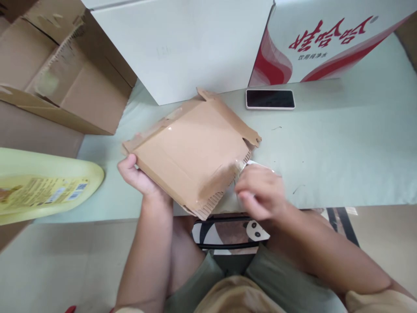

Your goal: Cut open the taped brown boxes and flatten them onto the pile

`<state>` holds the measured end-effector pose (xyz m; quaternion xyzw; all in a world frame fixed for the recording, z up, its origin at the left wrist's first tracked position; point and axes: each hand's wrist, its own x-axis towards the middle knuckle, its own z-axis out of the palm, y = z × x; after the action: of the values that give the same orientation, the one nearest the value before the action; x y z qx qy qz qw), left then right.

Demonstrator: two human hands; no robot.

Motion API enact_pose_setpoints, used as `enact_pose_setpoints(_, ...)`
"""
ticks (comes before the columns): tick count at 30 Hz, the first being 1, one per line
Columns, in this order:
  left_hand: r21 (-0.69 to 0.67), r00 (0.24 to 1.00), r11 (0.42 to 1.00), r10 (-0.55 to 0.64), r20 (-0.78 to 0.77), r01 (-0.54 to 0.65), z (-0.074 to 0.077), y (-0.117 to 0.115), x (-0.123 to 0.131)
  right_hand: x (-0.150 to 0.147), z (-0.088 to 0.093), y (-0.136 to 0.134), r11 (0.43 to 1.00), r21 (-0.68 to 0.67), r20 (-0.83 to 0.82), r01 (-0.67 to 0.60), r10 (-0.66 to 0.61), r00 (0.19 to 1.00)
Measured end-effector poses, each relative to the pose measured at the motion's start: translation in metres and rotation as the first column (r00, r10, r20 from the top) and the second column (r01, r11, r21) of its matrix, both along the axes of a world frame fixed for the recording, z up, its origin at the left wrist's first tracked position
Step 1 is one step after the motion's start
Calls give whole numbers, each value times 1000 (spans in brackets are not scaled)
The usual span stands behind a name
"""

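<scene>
A flat brown cardboard piece [192,152] with clear tape across it lies tilted over the near edge of the pale green table [342,143]. My left hand [137,176] grips its left corner, thumb on top. My right hand [260,191] is closed at the cardboard's right corner, pinching a strip of clear tape [257,164]; the hand is slightly blurred.
A phone [270,98] lies face up behind the cardboard. A large white box [182,48] and a red-and-white printed carton [325,43] stand at the back. Open brown boxes [58,74] and a yellow bottle [42,187] are on the left. A panda-print stool [231,232] sits below.
</scene>
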<state>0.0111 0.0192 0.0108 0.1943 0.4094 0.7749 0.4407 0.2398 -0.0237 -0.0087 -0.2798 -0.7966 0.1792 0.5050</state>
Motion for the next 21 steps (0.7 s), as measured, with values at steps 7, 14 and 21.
enact_pose_setpoints(7,7,995,996,-91,-47,92,3,-2,-2,33,-33,51,884,-228,342,409,-321,883)
enact_pose_setpoints(14,146,991,980,-133,-25,136,-1,-8,-8,21,-43,45,859,-326,606,395,-131,785)
enact_pose_setpoints(21,-243,972,956,-201,-122,167,-1,-5,-21,20,-38,48,819,-339,629,463,-169,759)
